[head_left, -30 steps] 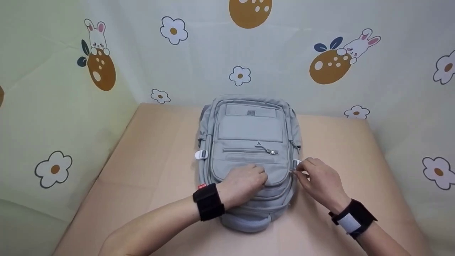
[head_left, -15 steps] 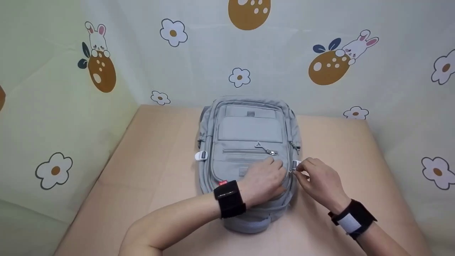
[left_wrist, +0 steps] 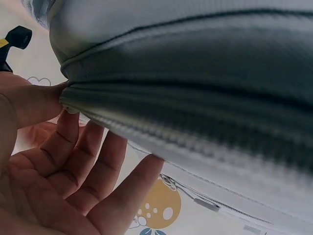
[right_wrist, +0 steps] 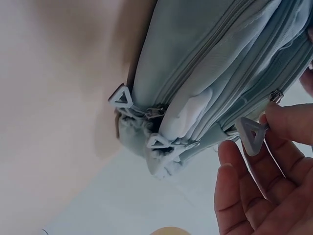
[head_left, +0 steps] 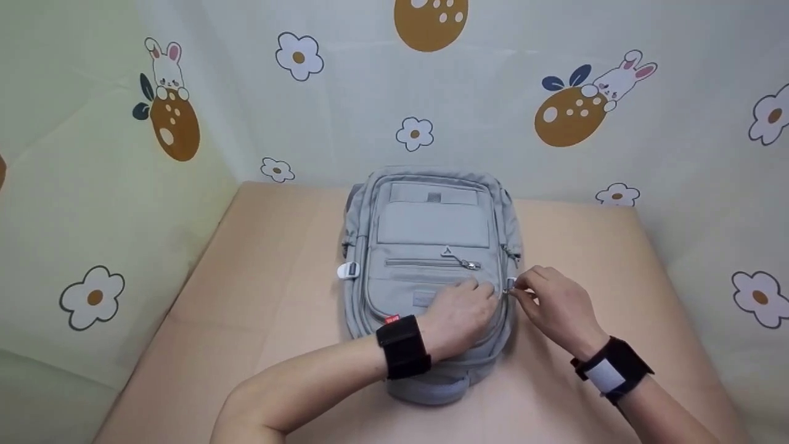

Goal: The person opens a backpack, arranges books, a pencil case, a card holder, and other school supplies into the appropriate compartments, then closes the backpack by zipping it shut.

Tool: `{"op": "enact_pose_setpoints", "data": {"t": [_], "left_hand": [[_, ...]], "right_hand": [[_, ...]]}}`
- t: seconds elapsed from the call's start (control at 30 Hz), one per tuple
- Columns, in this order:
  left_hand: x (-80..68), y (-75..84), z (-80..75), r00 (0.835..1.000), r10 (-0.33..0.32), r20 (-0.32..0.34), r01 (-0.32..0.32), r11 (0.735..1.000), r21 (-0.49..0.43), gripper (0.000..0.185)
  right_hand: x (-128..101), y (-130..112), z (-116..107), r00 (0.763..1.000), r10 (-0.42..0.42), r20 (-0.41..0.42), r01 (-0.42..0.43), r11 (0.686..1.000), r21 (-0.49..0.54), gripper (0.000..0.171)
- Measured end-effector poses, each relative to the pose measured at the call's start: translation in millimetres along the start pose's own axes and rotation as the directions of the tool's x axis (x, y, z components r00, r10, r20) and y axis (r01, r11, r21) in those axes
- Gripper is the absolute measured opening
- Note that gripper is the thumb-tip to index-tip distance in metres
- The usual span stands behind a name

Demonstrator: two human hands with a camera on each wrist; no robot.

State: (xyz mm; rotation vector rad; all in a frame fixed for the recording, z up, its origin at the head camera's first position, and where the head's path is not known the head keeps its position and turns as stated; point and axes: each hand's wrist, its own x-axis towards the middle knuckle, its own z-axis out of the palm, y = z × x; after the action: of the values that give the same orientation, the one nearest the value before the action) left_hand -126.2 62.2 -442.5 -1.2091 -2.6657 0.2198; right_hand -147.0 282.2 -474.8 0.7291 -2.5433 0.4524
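Note:
A grey backpack (head_left: 434, 225) lies front side up on the table. My left hand (head_left: 462, 317) reaches across its lower front to the right side. In the left wrist view, the left thumb (left_wrist: 39, 103) and fingers pinch the edge of a zipped panel (left_wrist: 205, 139). At the bag's right side, my right hand (head_left: 558, 305) holds a zipper pull by its cord; the pull's grey triangular tab (right_wrist: 252, 134) shows in the right wrist view. Beside it the zipper slider (right_wrist: 275, 96) sits on the track. The left fingertips are hidden in the head view.
Other triangular pulls (right_wrist: 121, 96) hang at the bag's side. A front pocket zipper (head_left: 425, 263) and a white side buckle (head_left: 348, 271) are on the bag. The tan tabletop (head_left: 277, 277) surrounds it, with a patterned curtain (head_left: 345, 98) behind.
My left hand has moved right across the bag's front to near its right edge. My right hand, pinching the zipper pull, has shifted slightly up along the side.

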Motion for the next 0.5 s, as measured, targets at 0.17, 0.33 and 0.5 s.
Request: {"op": "enact_pose_setpoints", "data": {"t": [0.17,0.33,0.5], "left_hand": [[-0.4,-0.1,0.8,1.0,0.003,0.0,-0.003,1.0,0.015,0.031],[0.0,0.9,4.5,1.0,-0.005,-0.018,0.005,1.0,0.006,0.028],[-1.0,1.5,5.7,0.999,0.005,-0.046,-0.004,1.0,0.009,0.027]], "right_hand": [[14,12,7,1.0,0.01,-0.011,-0.01,1.0,-0.003,0.017],[30,22,15,0.999,0.032,-0.03,-0.032,0.999,0.008,0.014],[44,29,23,0.997,0.073,-0.032,-0.073,0.997,0.01,0.011]]}}
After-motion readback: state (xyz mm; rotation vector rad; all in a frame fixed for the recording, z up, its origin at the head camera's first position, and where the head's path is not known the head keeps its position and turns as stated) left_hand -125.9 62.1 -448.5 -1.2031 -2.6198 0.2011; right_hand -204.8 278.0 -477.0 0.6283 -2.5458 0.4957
